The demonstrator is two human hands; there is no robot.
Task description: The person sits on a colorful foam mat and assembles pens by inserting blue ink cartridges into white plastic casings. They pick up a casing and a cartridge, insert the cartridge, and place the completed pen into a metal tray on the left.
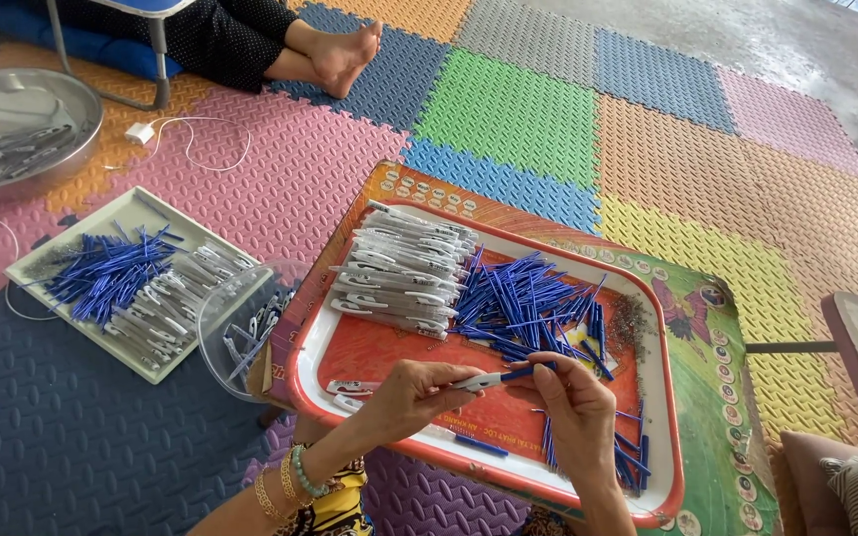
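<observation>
Gripping a white pen barrel (476, 381) between thumb and fingers, the left hand (411, 394) is closed around its rear portion. The right hand (578, 405) pinches a blue refill (526, 371) whose end meets the front of the barrel (whether it has entered cannot be told). Both hands hover just above the red tray (369, 349), near its front edge. On the tray, a stack of white barrels (401, 270) lies at the rear left, touching a loose heap of blue refills (528, 306) at centre. A clear plastic bowl (240, 333) sits just beside the tray's left rim. Farther left, a white tray (129, 210) holds more refills and barrels. A metal basin (22, 124) rests well apart at upper left, on the foam floor mats (508, 109).
</observation>
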